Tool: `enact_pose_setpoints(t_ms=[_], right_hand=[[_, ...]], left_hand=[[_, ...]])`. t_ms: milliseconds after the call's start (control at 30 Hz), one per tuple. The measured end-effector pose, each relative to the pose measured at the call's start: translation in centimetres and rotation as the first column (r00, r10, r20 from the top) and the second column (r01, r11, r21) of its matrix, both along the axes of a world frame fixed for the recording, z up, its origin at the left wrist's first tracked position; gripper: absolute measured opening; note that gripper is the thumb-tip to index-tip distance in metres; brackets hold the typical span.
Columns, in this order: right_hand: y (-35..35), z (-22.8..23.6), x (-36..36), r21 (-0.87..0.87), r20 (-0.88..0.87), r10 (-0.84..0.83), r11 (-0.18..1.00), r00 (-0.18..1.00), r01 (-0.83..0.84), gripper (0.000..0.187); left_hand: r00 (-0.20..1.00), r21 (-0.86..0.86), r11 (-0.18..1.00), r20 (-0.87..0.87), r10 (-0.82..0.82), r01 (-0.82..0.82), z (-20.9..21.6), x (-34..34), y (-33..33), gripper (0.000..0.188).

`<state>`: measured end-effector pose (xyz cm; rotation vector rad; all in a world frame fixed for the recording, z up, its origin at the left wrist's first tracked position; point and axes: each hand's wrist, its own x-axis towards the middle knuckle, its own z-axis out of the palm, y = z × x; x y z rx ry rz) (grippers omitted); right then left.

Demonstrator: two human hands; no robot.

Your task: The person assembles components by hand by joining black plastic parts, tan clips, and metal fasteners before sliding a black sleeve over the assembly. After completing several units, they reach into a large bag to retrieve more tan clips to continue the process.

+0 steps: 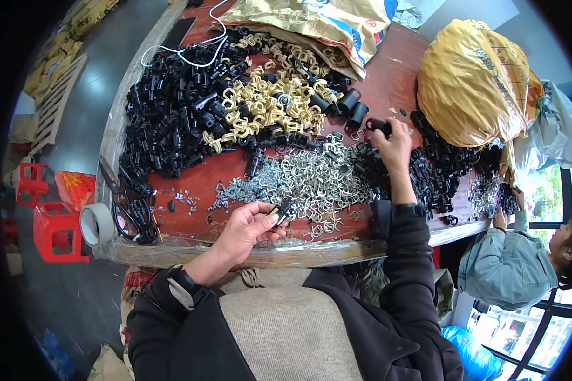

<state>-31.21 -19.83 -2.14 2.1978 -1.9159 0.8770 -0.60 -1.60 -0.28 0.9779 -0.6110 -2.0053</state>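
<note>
Near the table's front edge, my left hand (pixel 248 228) pinches a small black plastic part (pixel 282 211) with a bit of metal showing on it. Farther out to the right, my right hand (pixel 395 147) has its fingers around a black cylindrical cap (pixel 379 126). More black cylindrical caps (pixel 357 115) lie just left of that hand. Between my hands spreads a heap of silvery metal clips (pixel 324 174). Beyond it lies a pile of tan plastic hooks (pixel 270 105). A big mound of black plastic parts (pixel 165 117) covers the left side.
A yellow woven sack (pixel 473 82) stands at the back right, and an open gold sack (pixel 318 28) lies at the back. A tape roll (pixel 96 224) and black scissors (pixel 110 176) sit at the left edge. A co-worker (pixel 521 254) works at the right. Red stools (pixel 57 232) stand left.
</note>
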Motion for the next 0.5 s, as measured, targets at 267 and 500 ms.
enact_pose_setpoints(t_ms=[267, 500], right_hand=[[7.6, 4.9, 0.7, 0.037, 0.983, 0.014, 0.963, 0.185, -0.268, 0.027], [15.0, 3.0, 8.3, 0.025, 0.997, 0.027, 0.767, 0.072, -0.641, 0.035]], left_hand=[[1.000, 0.086, 0.996, -0.006, -0.004, 0.005, -0.4, -0.4, -0.9, 0.028], [0.995, -0.066, 0.993, -0.009, -0.095, 0.094, 1.1, -0.5, -1.2, 0.027]])
